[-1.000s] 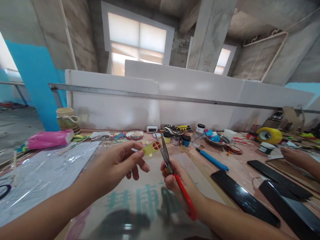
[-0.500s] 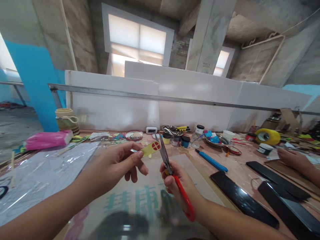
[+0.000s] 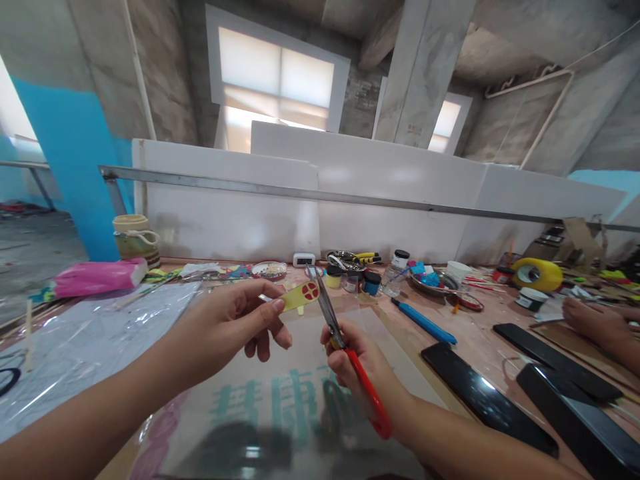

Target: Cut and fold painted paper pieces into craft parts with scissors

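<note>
Between the thumb and fingers of my left hand [image 3: 245, 320] is a small yellow strip [image 3: 294, 298] with a red pattern at its right end. My right hand [image 3: 367, 363] is wrapped around the red handles of a pair of scissors [image 3: 327, 310]. The blades point up and away, slightly parted, beside the patterned end of the strip; whether they touch it I cannot tell. Below both hands lies a clear sheet [image 3: 240, 433] over paper with large green characters.
At right are a blue utility knife [image 3: 424, 321], black phones [image 3: 487, 400], a yellow tape roll [image 3: 537, 273] and another person's hand [image 3: 595, 323]. Paint jars [image 3: 371, 283] and a metal bowl [image 3: 434, 283] stand at the back. A pink packet [image 3: 100, 277] lies left.
My left hand and the yellow strip have shifted slightly left. The scissor blades look closer together than before. The other person's hand has moved a little right.
</note>
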`<act>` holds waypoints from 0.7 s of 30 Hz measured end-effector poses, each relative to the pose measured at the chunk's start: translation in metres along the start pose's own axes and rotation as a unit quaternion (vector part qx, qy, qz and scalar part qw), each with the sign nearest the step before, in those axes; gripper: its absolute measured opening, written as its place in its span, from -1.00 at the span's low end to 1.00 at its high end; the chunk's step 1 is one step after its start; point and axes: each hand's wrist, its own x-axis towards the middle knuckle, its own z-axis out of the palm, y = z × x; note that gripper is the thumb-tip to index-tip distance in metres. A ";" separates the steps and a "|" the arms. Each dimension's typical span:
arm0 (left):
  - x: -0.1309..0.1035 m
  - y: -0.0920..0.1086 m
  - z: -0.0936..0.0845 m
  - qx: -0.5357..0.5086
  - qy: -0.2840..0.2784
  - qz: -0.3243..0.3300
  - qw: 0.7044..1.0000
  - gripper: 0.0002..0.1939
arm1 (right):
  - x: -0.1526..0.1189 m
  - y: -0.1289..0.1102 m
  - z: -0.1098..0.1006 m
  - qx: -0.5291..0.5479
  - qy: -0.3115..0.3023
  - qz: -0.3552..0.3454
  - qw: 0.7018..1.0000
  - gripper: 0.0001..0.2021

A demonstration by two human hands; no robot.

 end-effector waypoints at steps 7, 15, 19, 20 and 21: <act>0.000 0.003 -0.002 0.010 -0.005 -0.006 1.000 -0.62 | 0.001 0.001 0.001 0.003 -0.005 -0.001 1.000 -0.39; -0.002 0.004 -0.003 0.007 -0.004 -0.009 1.000 -0.62 | -0.002 0.006 0.002 0.028 -0.007 -0.004 1.000 -0.42; -0.002 0.007 -0.004 0.017 -0.011 -0.009 1.000 -0.61 | -0.001 0.003 0.002 0.014 -0.006 -0.002 1.000 -0.40; -0.002 0.008 -0.004 0.020 -0.010 -0.009 1.000 -0.61 | -0.001 0.002 0.001 0.007 -0.004 0.000 1.000 -0.39; -0.002 0.010 -0.004 0.024 -0.009 -0.008 1.000 -0.61 | -0.001 0.002 0.001 0.002 -0.003 0.003 1.000 -0.39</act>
